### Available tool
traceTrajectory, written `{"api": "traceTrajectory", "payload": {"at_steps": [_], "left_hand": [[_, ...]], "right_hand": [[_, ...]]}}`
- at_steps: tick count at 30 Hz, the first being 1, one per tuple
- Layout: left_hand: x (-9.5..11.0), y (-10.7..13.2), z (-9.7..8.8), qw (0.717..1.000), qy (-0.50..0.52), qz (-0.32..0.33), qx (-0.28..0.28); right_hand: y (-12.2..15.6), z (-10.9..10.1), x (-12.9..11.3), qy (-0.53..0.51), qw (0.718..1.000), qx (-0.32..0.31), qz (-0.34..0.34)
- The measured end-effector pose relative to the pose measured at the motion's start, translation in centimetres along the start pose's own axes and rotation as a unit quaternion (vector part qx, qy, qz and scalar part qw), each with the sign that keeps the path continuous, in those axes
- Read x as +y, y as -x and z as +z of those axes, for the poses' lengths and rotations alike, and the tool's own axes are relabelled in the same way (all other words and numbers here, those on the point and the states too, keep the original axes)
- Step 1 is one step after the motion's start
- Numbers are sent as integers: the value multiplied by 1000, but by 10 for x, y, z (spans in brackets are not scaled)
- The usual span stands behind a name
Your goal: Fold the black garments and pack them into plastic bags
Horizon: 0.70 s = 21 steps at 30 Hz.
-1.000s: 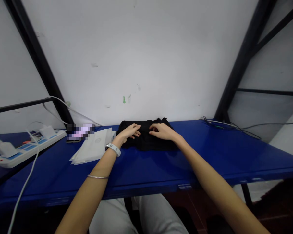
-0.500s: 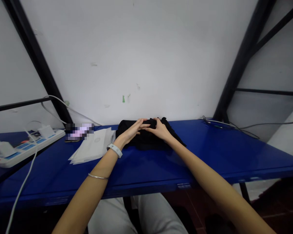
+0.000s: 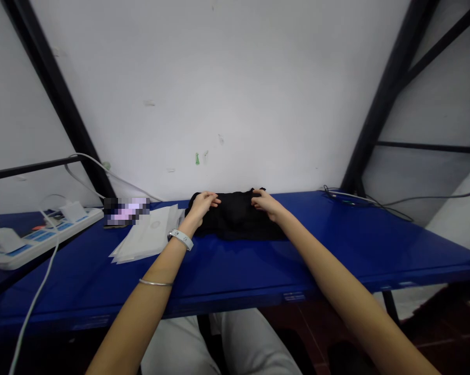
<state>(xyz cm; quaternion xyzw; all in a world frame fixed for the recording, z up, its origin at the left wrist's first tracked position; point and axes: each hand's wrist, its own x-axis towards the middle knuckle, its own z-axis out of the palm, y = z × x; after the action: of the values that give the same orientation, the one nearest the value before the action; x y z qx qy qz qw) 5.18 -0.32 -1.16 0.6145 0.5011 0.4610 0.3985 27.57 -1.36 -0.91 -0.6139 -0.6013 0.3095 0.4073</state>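
Note:
A black cloth (image 3: 237,216), perhaps a garment, lies in a dark heap on the blue table against the wall. At its left part, my left hand (image 3: 204,206) is closed, thumb and fingers pinching the fabric. Over on the right side, my right hand (image 3: 266,204) grips the cloth with bent fingers. Between the two hands the fabric spreads fairly flat with soft folds. Its exact kind cannot be made out.
White papers or envelopes (image 3: 151,234) lie left of the cloth, beside a blurred-out phone (image 3: 129,212). A white power strip (image 3: 47,237) with plugs and cables is at far left. Thin black cables (image 3: 369,202) run along the right rear. Black metal posts flank the blue table (image 3: 238,276).
My hands were together at the middle of the cloth and have moved apart, left hand leftward and right hand rightward. The fabric between them now shows flatter.

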Motion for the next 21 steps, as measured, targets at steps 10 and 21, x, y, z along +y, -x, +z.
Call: {"api": "traceTrajectory", "payload": {"at_steps": [10,21], "left_hand": [[-7,-10,-40,896,-432,47,96],[-15,-5,-97,850,-514,-88,77]], "right_hand": [[30,27,-11,239,938,-147,-202],[47,53,7,295,940,39,-165]]}}
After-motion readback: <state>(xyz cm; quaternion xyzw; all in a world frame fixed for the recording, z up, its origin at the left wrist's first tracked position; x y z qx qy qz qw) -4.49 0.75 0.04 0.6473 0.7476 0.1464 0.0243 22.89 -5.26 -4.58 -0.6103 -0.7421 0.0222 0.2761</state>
